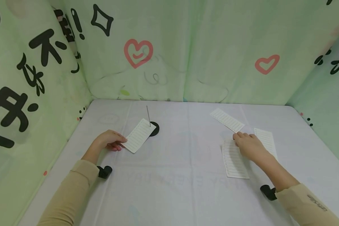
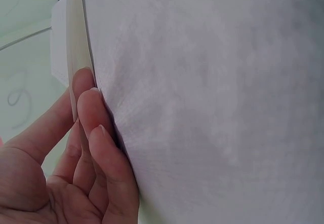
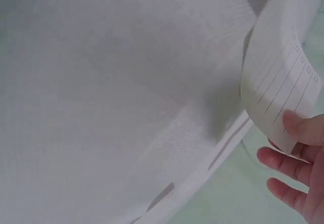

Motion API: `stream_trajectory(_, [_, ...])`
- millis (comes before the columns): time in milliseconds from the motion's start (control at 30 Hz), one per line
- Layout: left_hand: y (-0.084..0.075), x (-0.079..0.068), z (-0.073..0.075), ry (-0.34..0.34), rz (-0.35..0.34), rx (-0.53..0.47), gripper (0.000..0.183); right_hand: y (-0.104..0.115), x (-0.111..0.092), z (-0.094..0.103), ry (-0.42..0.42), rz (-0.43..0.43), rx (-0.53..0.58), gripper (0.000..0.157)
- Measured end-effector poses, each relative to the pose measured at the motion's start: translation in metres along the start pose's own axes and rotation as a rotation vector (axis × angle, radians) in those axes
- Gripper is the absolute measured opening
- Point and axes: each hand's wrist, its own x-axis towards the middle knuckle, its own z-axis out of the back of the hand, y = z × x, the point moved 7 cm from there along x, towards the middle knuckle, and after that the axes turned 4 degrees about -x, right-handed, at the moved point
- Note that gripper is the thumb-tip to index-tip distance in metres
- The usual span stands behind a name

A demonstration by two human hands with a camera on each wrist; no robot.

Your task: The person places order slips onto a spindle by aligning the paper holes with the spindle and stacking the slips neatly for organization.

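Observation:
My left hand [image 1: 110,140] pinches the near corner of a lined paper slip [image 1: 138,136]. The far corner of that slip overlaps the thin metal rod of a bill spike [image 1: 156,129] with a round black base. Seen from the left wrist, the slip [image 2: 78,36] shows nearly edge-on between thumb and fingers. Over on the right, my right hand [image 1: 250,146] pinches the near end of another lined slip [image 1: 227,120]. That slip [image 3: 278,77] bends in a curve in the right wrist view, with small checkboxes along one side.
Two more lined slips lie by my right hand: one slip [image 1: 234,161] below it, another slip [image 1: 266,141] behind it and partly covered by the forearm. A white cloth covers the table [image 1: 169,188]. Green printed curtains [image 1: 192,56] enclose the back and sides.

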Motion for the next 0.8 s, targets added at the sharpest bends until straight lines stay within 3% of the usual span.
stream_trajectory(133, [0.0, 0.0, 0.0, 0.003, -0.003, -0.011, 0.036, -0.007, 0.002, 0.009, -0.032, -0.011, 0.12, 0.006])
stream_trajectory(267, [0.0, 0.001, 0.0, 0.006, -0.005, -0.019, 0.036, -0.016, 0.006, 0.019, -0.021, -0.031, 0.328, 0.008])
stream_trajectory(500, [0.001, 0.002, 0.0, 0.0, 0.005, -0.019, 0.036, -0.029, 0.019, 0.027, -0.009, -0.043, 0.662, 0.019])
stream_trajectory(800, [0.002, 0.004, 0.0, 0.003, 0.007, -0.016, 0.037, -0.028, 0.041, 0.022, 0.078, -0.205, 0.987, 0.046])
